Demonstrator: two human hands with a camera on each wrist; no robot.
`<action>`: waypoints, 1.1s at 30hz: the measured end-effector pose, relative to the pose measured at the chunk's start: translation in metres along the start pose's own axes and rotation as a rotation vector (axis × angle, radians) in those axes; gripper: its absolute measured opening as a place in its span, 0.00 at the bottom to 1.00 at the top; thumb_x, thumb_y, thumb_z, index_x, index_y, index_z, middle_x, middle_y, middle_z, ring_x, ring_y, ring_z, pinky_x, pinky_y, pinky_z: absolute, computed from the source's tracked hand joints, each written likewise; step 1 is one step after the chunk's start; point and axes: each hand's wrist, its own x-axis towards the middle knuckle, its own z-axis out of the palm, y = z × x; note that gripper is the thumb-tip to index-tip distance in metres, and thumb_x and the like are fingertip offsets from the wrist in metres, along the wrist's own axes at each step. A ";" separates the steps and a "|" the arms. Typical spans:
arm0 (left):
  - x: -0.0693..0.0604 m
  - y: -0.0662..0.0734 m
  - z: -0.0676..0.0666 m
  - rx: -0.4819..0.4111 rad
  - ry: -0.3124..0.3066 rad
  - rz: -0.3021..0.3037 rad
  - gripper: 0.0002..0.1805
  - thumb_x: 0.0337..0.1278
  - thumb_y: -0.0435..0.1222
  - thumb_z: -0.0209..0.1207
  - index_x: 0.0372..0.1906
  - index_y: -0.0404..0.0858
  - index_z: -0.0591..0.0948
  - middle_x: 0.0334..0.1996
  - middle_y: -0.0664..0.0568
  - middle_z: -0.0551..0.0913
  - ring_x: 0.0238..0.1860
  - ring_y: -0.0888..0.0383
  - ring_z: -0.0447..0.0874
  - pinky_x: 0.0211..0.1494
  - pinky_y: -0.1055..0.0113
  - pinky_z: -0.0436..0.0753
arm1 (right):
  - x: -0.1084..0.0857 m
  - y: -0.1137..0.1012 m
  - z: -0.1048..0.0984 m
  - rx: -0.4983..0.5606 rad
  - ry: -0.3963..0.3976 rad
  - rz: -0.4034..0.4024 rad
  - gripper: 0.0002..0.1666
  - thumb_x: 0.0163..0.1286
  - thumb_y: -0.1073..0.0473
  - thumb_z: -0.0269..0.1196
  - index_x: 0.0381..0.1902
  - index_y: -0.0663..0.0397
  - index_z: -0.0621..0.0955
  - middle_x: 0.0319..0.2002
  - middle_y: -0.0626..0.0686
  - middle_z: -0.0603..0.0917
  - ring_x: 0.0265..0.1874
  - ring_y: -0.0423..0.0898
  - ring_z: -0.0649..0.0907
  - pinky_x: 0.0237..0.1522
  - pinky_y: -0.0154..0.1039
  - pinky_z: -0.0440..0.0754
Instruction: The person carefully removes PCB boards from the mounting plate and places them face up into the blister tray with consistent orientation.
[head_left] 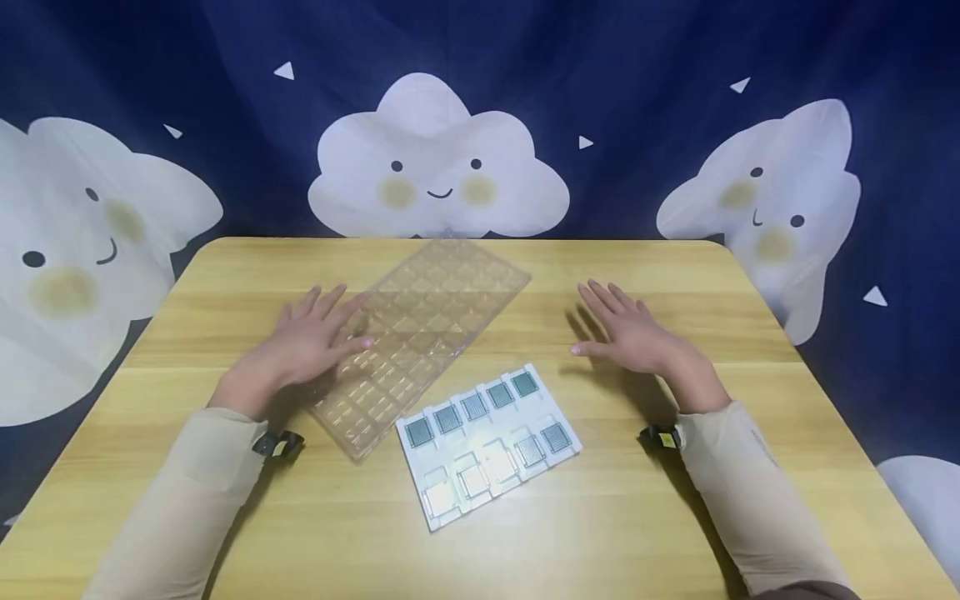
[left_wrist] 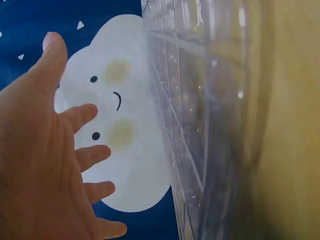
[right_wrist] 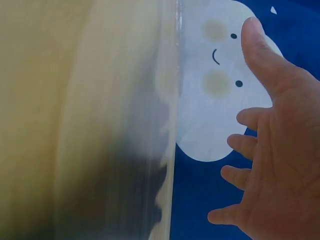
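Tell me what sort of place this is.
Probably an indoor tabletop workspace, perhaps a makeshift filming setup: a wood-grain table before a navy cloud-print backdrop, bearing a clear plastic tray and a white tray of square pieces.

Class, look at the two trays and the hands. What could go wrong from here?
1. The left hand hovers over the side of the clear tray; coming down carelessly, it might shove that tray into the white tray close beside it.
2. The dark squares sit in the white tray with no visible cover, so a bump or tilt could spill them.
3. Some near-row pockets look washed out, so their contents might be misjudged.
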 end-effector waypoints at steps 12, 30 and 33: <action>-0.020 0.019 0.004 -0.021 0.030 0.112 0.44 0.65 0.61 0.50 0.79 0.52 0.47 0.78 0.47 0.39 0.75 0.34 0.33 0.68 0.29 0.35 | -0.011 -0.010 0.005 -0.005 0.055 -0.139 0.60 0.61 0.29 0.62 0.79 0.49 0.50 0.78 0.55 0.48 0.75 0.61 0.45 0.71 0.62 0.48; -0.039 0.047 0.018 -0.022 -0.046 0.340 0.49 0.58 0.63 0.57 0.79 0.52 0.50 0.77 0.42 0.49 0.75 0.40 0.44 0.72 0.40 0.51 | -0.031 -0.037 0.017 0.059 -0.040 -0.277 0.62 0.53 0.30 0.68 0.77 0.49 0.57 0.75 0.58 0.57 0.73 0.58 0.55 0.71 0.59 0.54; -0.046 0.050 0.024 -0.040 -0.056 0.351 0.50 0.56 0.64 0.58 0.78 0.52 0.52 0.77 0.44 0.50 0.75 0.40 0.45 0.72 0.39 0.53 | -0.034 -0.043 0.023 0.068 -0.080 -0.284 0.63 0.52 0.31 0.70 0.77 0.49 0.57 0.75 0.57 0.56 0.74 0.58 0.54 0.71 0.58 0.54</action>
